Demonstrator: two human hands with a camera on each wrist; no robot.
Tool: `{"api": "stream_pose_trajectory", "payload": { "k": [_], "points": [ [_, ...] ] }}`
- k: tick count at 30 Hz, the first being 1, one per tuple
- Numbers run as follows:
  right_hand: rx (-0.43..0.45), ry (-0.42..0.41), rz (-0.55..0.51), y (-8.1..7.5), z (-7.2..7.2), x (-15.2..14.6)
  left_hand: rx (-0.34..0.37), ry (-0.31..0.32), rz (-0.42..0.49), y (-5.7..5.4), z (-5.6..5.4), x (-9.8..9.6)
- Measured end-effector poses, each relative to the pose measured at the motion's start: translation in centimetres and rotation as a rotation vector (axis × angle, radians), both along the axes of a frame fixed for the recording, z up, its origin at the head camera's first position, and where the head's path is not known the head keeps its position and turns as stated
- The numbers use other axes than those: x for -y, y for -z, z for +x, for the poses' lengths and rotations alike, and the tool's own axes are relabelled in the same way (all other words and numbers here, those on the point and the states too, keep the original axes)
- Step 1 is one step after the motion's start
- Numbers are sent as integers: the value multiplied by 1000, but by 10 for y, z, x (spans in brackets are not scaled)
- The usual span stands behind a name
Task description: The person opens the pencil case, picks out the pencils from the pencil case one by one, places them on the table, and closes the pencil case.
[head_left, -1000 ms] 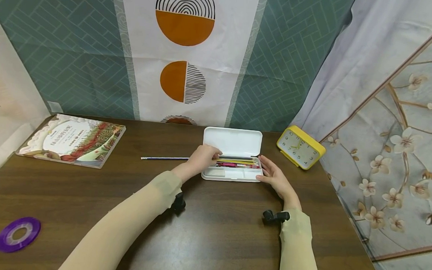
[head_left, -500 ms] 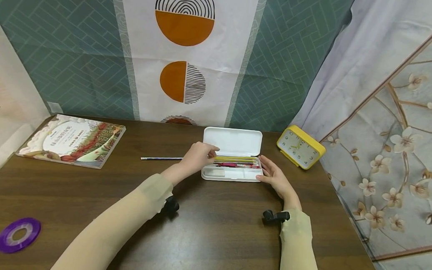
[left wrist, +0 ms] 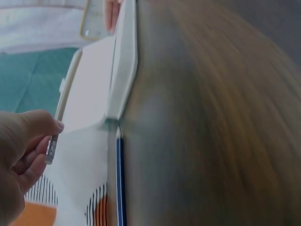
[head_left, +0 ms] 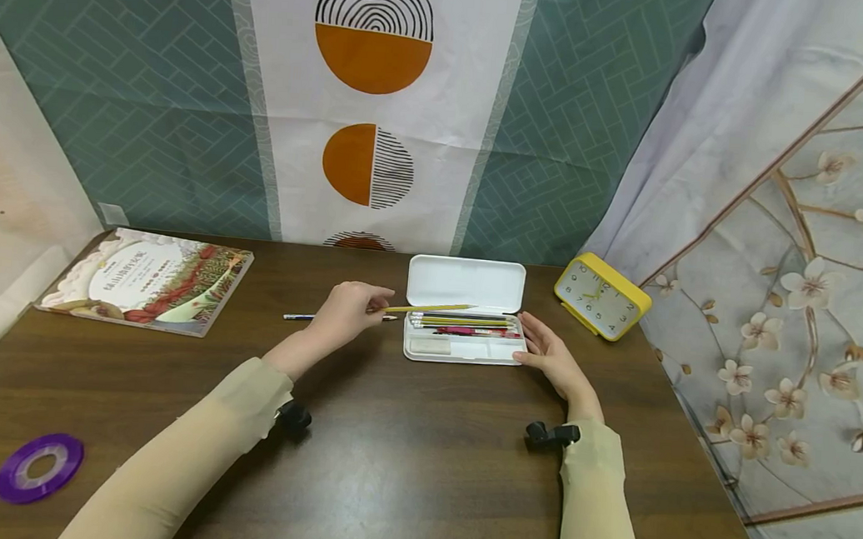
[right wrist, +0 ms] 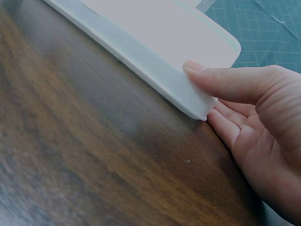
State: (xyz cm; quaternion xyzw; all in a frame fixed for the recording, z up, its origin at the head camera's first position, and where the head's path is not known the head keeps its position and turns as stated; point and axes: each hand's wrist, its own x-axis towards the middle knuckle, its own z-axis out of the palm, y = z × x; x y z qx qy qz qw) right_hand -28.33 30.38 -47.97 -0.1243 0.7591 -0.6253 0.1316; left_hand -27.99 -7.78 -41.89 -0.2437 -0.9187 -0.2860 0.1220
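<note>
My left hand point(head_left: 344, 309) pinches a yellow pencil point(head_left: 435, 307) near its eraser end. In the left wrist view the pencil point(left wrist: 63, 101) slants up between thumb and fingers, raised beside the white pencil case. That pencil case point(head_left: 470, 360) lies with its lid point(head_left: 465, 284) raised, holding several pencils point(head_left: 465, 320), a red pen point(head_left: 475, 332) and a pale eraser point(head_left: 429, 345). My right hand point(head_left: 555, 357) grips the case's right end; the right wrist view has the thumb point(right wrist: 202, 75) over its rim and fingers against its side. A blue striped pencil point(left wrist: 121, 181) lies on the table, left of the case.
A yellow alarm clock point(head_left: 601, 296) stands right of the case. Far left on the brown table point(head_left: 417, 469) lies a picture book point(head_left: 148, 279), with a purple tape roll point(head_left: 38, 467) nearer the front. Patterned cloth point(head_left: 367, 165) hangs behind the table.
My left hand has drawn back leftward from the case, bringing the yellow pencil out of it. The right hand stays at the case's right end.
</note>
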Motion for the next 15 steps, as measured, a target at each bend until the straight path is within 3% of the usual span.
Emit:
{"api": "stream_pose_trajectory", "payload": {
  "k": [8, 15],
  "points": [
    [-14, -1, -5, -2, 1, 1, 8, -42, -12, 9, 4, 45],
    [-12, 2, -4, 0, 0, 0, 76, -49, 19, 16, 7, 84]
  ]
}}
